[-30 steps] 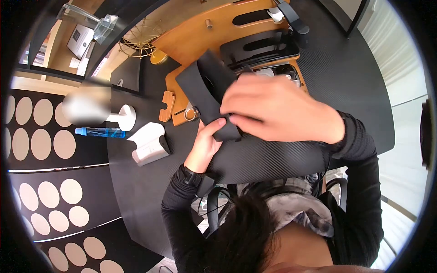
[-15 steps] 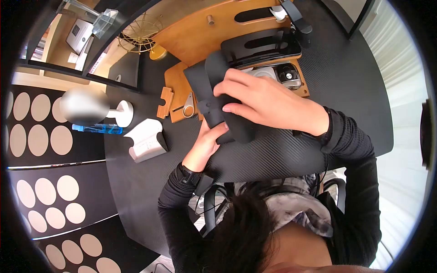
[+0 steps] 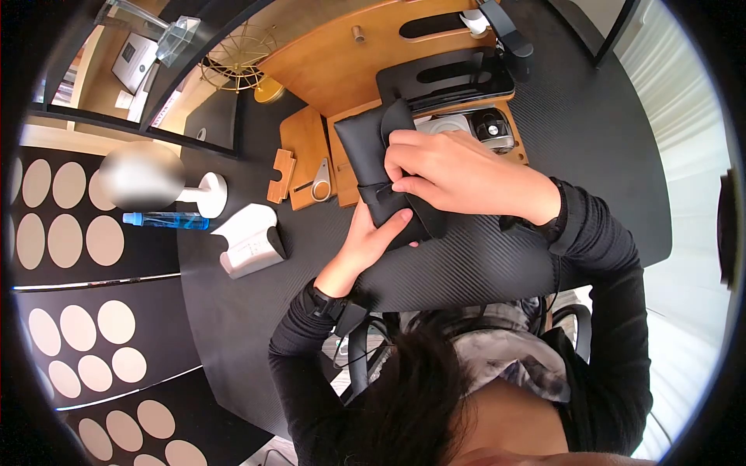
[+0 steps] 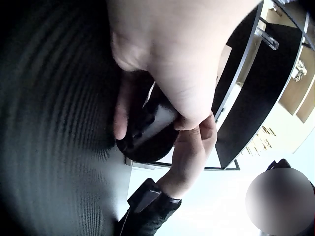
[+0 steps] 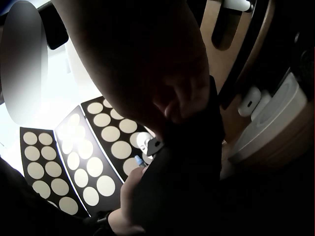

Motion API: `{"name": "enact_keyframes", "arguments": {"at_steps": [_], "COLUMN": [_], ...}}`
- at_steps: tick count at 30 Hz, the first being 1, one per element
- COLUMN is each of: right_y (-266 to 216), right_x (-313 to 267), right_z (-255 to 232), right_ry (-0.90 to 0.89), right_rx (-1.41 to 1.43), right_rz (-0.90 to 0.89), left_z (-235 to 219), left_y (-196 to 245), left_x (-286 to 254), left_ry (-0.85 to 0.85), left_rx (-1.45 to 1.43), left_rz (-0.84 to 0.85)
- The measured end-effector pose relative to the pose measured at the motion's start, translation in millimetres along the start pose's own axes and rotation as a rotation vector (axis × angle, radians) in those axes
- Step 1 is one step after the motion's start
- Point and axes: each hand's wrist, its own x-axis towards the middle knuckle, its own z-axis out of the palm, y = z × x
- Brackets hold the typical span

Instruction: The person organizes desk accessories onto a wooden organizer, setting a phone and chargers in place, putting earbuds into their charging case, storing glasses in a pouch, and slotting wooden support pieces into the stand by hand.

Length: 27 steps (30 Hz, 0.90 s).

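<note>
In the head view a long black glasses case [image 3: 364,147] with a flap and a narrow cross strap is held over the desk, tilted. My left hand [image 3: 371,237] grips its lower end, thumb on top and fingers beneath. At the strap in the middle, my right hand [image 3: 466,167] pinches the flap's edge with thumb and curled fingers. The left wrist view shows the dark, shiny end of the case [image 4: 152,132] between my left thumb and fingers, with the right hand [image 4: 194,147] behind it. The right wrist view is very dark, hiding most of the case. Its contents are hidden.
Behind the case stands a wooden desk organizer [image 3: 311,66], with scissors [image 3: 321,185] at its left and a silver-black gadget [image 3: 493,128] in its tray. To the left are a white holder [image 3: 252,242], a blue tube [image 3: 167,220] and a white round stand [image 3: 211,194].
The flap, first raised and open, has come down over the case, and its edge is now at the strap. The case has shifted slightly right, uncovering more of the organizer and scissors.
</note>
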Motion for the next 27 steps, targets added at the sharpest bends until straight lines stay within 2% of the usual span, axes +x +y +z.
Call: {"name": "enact_keyframes", "arguments": {"at_steps": [2, 4, 6, 10, 12, 14, 15, 17, 18, 20, 21, 22, 24, 25, 27], "right_y": [-4, -8, -10, -1, -5, -8, -10, -12, -13, -17, -18, -22, -33, -38, -39], "right_x": [2, 1, -1, 0, -2, -1, -1, -3, -4, -5, -5, -4, -5, -3, -4], "right_z": [4, 10, 17, 13, 12, 9, 7, 5, 5, 5, 6, 1, -12, -24, -34], "right_ry": [0.036, 0.067, 0.11, 0.027, 0.048, 0.086, 0.058, 0.033, 0.039, 0.111, 0.152, 0.157, 0.186, 0.125, 0.166], "right_rx": [0.032, 0.063, 0.003, -0.048, -0.091, -0.141, -0.128, -0.115, -0.12, -0.131, -0.187, -0.189, -0.152, -0.149, -0.129], "right_rz": [0.003, 0.006, 0.041, 0.005, -0.009, -0.024, -0.081, -0.166, -0.16, -0.266, -0.291, -0.288, -0.314, -0.326, -0.331], "left_z": [3, 11, 10, 12, 15, 15, 13, 9, 7, 7, 7, 8, 4, -5, -31], "left_y": [0, -1, -1, 3, 6, 7, 4, 1, 2, 23, 34, 46, 56, 58, 54], "left_x": [0, -3, -2, -3, -5, -3, -2, -1, -3, -9, -6, -6, -5, 2, 26], "left_ry": [-0.021, 0.041, 0.028, 0.051, 0.067, 0.088, 0.079, 0.186, 0.176, 0.142, 0.169, 0.199, 0.458, 0.523, 0.601], "left_rx": [-0.04, 0.047, 0.129, 0.086, 0.097, 0.295, 0.304, 0.656, 0.656, 0.658, 0.702, 0.601, 0.322, 0.195, 0.023], "left_rz": [-0.037, 0.07, 0.072, -0.035, -0.065, 0.137, 0.141, 0.439, 0.441, 0.243, 0.274, 0.27, 0.228, 0.303, 0.447]}}
